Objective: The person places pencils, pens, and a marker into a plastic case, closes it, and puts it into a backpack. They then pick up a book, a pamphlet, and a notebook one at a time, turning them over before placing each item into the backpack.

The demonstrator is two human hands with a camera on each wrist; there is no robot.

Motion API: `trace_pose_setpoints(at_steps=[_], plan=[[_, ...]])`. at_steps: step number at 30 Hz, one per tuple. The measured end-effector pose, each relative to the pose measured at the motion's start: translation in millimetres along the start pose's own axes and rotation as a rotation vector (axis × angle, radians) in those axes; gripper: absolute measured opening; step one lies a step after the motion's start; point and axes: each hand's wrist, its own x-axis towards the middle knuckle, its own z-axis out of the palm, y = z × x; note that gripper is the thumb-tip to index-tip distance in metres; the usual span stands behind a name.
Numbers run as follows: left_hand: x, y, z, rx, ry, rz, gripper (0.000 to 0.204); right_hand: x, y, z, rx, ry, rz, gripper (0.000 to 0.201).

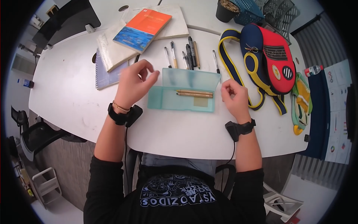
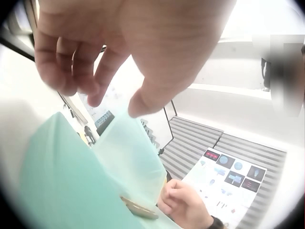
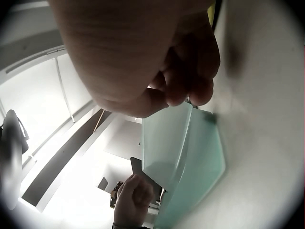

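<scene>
A translucent teal pencil case [image 1: 167, 100] lies on the table with its lid [image 1: 191, 77] raised at the back. Wooden pencils [image 1: 194, 93] lie together inside it, above a yellowish square [image 1: 200, 101]. Beside the case's upper left corner is my left hand [image 1: 135, 84], thumb apart from the bent fingers, nothing between them. My right hand [image 1: 235, 98] hovers off the right end, fingers loosely curled and holding nothing. In the left wrist view the left thumb overlaps the top of the lid [image 2: 128, 152]. The right wrist view has the right fingertips just over the case [image 3: 202, 157].
Behind the case lie several pens [image 1: 189, 56] and a pencil [image 1: 196, 55]. An orange and blue book [image 1: 143, 30] tops a stack over a spiral notebook [image 1: 108, 72]. To the right sit a red and navy guitar-shaped bag [image 1: 274, 56], its strap [image 1: 233, 59] and a plant pot [image 1: 226, 12].
</scene>
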Motion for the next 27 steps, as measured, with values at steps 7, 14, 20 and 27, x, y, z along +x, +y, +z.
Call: trace_pose_setpoints(at_steps=[7,14,20,27], plan=[[-4,-4,17,-0.125,-0.279,0.158,0.021,16,-12,1,-0.403,0.158,-0.328,0.015],[0,-11,10,-0.062,-0.338,0.117,0.018,24,-13,23,-0.515,-0.116,-0.323,0.06],[1,-11,2,-0.138,-0.424,0.002,0.018,21,-20,27,-0.568,-0.128,-0.32,0.062],[1,-14,-5,-0.059,-0.5,-0.043,0.019,23,-20,36,-0.713,-0.156,-0.346,0.063]])
